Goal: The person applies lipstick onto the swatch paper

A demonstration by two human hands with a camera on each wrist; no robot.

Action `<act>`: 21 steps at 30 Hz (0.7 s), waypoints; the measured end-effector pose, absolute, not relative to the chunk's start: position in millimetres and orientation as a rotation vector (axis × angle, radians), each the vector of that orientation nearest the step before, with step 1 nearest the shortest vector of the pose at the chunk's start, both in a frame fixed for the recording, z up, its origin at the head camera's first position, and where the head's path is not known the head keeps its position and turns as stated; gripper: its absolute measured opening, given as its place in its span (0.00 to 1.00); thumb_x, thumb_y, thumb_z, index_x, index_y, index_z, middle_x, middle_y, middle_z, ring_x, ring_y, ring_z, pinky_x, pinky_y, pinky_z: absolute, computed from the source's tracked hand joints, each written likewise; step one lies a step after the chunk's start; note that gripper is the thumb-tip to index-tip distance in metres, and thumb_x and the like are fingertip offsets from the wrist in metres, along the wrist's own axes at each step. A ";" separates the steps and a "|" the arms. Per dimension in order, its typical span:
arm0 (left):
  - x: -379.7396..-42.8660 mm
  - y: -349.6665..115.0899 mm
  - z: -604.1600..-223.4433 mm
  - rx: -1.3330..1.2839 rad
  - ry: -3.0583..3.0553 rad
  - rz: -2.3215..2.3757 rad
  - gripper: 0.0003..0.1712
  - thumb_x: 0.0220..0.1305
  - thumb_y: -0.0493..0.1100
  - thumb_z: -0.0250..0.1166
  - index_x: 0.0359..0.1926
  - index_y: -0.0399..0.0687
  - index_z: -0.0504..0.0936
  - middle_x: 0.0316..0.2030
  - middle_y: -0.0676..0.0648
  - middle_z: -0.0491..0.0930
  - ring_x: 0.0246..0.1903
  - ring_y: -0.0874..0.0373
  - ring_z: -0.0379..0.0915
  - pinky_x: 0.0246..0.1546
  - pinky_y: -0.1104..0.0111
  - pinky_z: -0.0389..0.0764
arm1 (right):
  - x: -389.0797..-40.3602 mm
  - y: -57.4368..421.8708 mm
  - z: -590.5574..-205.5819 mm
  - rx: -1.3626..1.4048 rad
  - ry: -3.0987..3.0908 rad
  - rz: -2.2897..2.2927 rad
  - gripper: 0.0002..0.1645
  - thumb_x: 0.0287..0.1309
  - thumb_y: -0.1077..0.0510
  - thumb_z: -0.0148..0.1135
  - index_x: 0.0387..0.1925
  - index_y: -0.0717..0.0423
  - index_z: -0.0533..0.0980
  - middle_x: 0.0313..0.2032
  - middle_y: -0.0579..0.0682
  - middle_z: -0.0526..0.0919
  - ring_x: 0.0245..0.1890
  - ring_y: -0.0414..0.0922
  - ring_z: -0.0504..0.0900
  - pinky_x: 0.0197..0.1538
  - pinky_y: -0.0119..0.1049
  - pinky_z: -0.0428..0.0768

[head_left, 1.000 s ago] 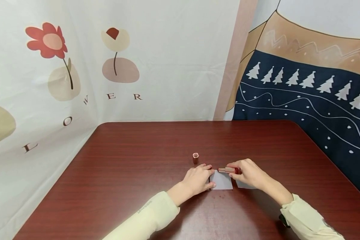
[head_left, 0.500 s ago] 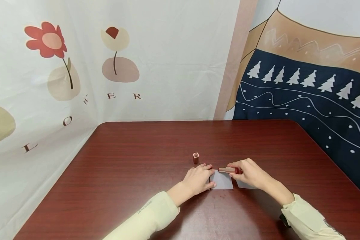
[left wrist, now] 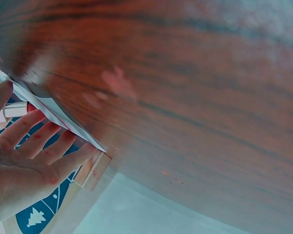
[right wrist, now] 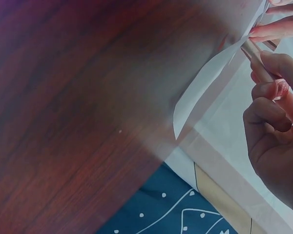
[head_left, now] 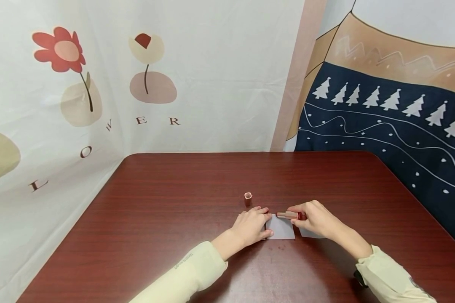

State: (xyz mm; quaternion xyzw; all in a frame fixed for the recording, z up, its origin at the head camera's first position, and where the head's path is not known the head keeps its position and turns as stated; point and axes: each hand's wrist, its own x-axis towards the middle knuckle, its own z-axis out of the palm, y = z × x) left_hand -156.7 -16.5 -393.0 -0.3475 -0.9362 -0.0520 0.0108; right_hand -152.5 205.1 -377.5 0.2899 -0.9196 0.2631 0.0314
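Observation:
In the head view my right hand [head_left: 317,219] grips a lipstick [head_left: 288,215] between thumb and fingers. Its uncovered end points left, close over the far edge of a white sheet of paper [head_left: 281,230]. The right wrist view shows the fingers curled round the metallic tube [right wrist: 260,65]. My left hand [head_left: 249,226] rests with fairly straight fingers on the sheet's left side; the palm shows in the left wrist view. A second white piece of paper [head_left: 310,234] lies partly hidden below the right hand. The lipstick cap [head_left: 248,199] stands upright beyond the left hand, its opening up.
The dark red wooden table [head_left: 182,189] reaches back to a pale curtain [head_left: 220,84] with printed flowers. A navy cloth [head_left: 349,126] with white trees hangs at the right. Small reddish spots [head_left: 280,248] show on the table in front of the paper.

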 end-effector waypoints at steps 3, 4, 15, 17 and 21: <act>-156.3 -17.1 -392.7 -1.083 -2.924 -0.162 0.27 0.58 0.57 0.64 0.55 0.51 0.78 0.58 0.49 0.72 0.58 0.52 0.67 0.46 0.55 0.75 | -152.5 204.8 -377.0 0.900 -2.833 0.803 0.15 0.48 0.64 0.69 0.41 0.65 0.81 0.14 0.34 0.70 0.14 0.29 0.61 0.17 0.26 0.64; -156.2 -17.2 -392.6 -1.082 -2.926 -0.163 0.27 0.58 0.57 0.64 0.55 0.51 0.78 0.58 0.49 0.72 0.58 0.52 0.66 0.46 0.55 0.74 | -152.6 204.8 -376.8 0.903 -2.833 0.802 0.15 0.48 0.64 0.69 0.41 0.65 0.81 0.14 0.34 0.70 0.14 0.29 0.61 0.17 0.26 0.64; -155.4 -17.4 -391.8 -1.074 -2.943 -0.160 0.27 0.58 0.57 0.64 0.56 0.50 0.78 0.59 0.49 0.72 0.59 0.52 0.66 0.47 0.54 0.74 | -152.1 205.0 -377.1 0.921 -2.834 0.794 0.15 0.48 0.64 0.69 0.41 0.65 0.81 0.15 0.34 0.71 0.15 0.29 0.62 0.17 0.26 0.64; -155.5 -17.2 -391.9 -1.070 -2.944 -0.162 0.27 0.58 0.57 0.64 0.56 0.51 0.78 0.59 0.49 0.72 0.59 0.52 0.66 0.47 0.54 0.74 | -151.8 205.0 -377.2 0.923 -2.831 0.791 0.15 0.48 0.64 0.69 0.41 0.65 0.81 0.15 0.34 0.71 0.15 0.29 0.62 0.17 0.26 0.64; -155.7 -16.0 -392.5 -1.066 -2.940 -0.165 0.27 0.58 0.56 0.64 0.56 0.51 0.78 0.59 0.49 0.72 0.59 0.51 0.66 0.47 0.54 0.74 | -150.4 205.5 -377.1 0.923 -2.825 0.787 0.15 0.48 0.64 0.69 0.41 0.65 0.81 0.14 0.34 0.70 0.14 0.29 0.61 0.17 0.26 0.64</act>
